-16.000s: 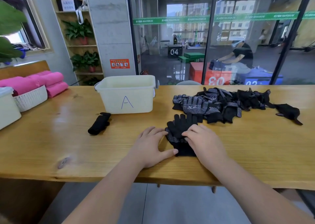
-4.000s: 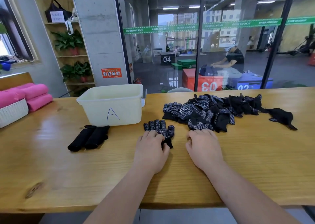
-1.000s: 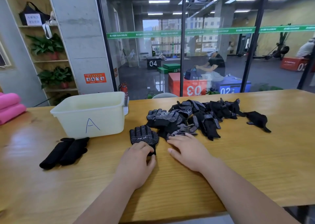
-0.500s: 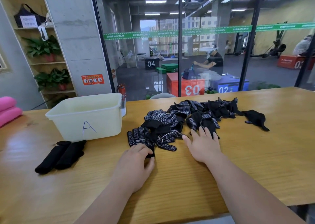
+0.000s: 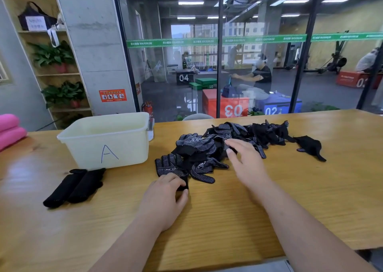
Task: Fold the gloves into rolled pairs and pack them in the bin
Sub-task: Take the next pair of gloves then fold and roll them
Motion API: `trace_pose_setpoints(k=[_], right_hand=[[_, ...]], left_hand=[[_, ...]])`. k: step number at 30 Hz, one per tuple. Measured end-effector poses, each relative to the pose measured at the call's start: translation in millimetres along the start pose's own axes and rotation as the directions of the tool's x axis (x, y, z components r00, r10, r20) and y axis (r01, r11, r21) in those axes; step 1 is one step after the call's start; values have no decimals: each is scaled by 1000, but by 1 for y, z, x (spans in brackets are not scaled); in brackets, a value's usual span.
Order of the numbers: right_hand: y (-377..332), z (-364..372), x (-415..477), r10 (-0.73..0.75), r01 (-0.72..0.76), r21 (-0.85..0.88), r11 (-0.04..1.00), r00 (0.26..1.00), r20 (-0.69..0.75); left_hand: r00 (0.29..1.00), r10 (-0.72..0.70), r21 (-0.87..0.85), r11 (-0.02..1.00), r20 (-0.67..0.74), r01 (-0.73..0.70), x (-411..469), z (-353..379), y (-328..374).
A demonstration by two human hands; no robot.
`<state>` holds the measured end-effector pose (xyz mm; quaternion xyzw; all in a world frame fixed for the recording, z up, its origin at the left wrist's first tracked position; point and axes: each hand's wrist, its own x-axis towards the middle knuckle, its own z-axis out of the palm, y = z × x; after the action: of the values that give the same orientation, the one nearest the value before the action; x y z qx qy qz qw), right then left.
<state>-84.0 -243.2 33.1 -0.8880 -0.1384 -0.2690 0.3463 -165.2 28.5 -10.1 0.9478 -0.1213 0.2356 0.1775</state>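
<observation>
Black knit with white grip dots: the flat glove (image 5: 169, 165) lay dotted side up on the table (image 5: 228, 220), fingers pointing toward the bin, touching the left edge of the pile. The left hand (image 5: 164, 199) sat on its cuff end with fingers curled and thumb drawn in, a bit of black cuff pinched between them. The right hand (image 5: 247, 166) was spread flat, fingers straight, gripping nothing, fingertips over the middle of the glove pile (image 5: 238, 136). It was slightly blurred, so whether it touched could not be told.

The pile was a loose heap of the same black dotted gloves, tangled, some plain side up, some with a small logo patch showing. It ran across the middle of the table to the right of the bin. One lone glove (image 5: 310, 146) lay apart at its right end.

Two rolled pairs (image 5: 76, 185), plain black outside, lay side by side and touching, on the table just in front of the bin's left corner.

The bin (image 5: 128, 147) was a pale cream plastic tub, a hand-drawn "A" on its front wall, standing left of the pile. Its inside showed only in part.

The table was a light varnished wood top, glossy at left. Pink rolls (image 5: 9, 130) sat at the far left edge. Behind were a concrete pillar (image 5: 93, 43) and wooden shelves with potted plants (image 5: 55, 56). There was also a glass wall with a green strip (image 5: 207, 41). Through it showed a red box (image 5: 226, 108) marked 03, a blue box (image 5: 277, 108) marked 02 and a seated person (image 5: 262, 77).
</observation>
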Motion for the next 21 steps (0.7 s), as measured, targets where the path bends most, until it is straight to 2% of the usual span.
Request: trace_pose_setpoints(k=[2,5,7,8,11,14,18,21], right_hand=[[-14,-16,13,42,-44,221,974,999,17],[-38,-39,37,173,-192,519,833,981,85],[-46,-50,52,224,-276,598,753,961,162],[-46,-51,58,228,-304,595,744,953,201],[-35,-45,62,225,-334,458,824,934,277],[-7,-21,57,194,-233,128,964,946,258],[17,8,33,137,-92,-170,981,953,270],[16,27,11,90,48,-338,940,920,382]], left_hand=[[1000,0,-2,1000,4,0,1,0,0],[1000,8,-8,1000,1,-8,1,-1,0],[1000,8,-11,1000,3,-8,1,-1,0],[1000,8,-12,1000,2,-8,1,-1,0],[1000,3,-2,1000,6,-2,1,0,0],[1000,-3,9,1000,12,3,2,1,-1],[1000,0,14,1000,10,-1,2,3,-2],[1000,8,12,1000,15,-8,3,3,-3]])
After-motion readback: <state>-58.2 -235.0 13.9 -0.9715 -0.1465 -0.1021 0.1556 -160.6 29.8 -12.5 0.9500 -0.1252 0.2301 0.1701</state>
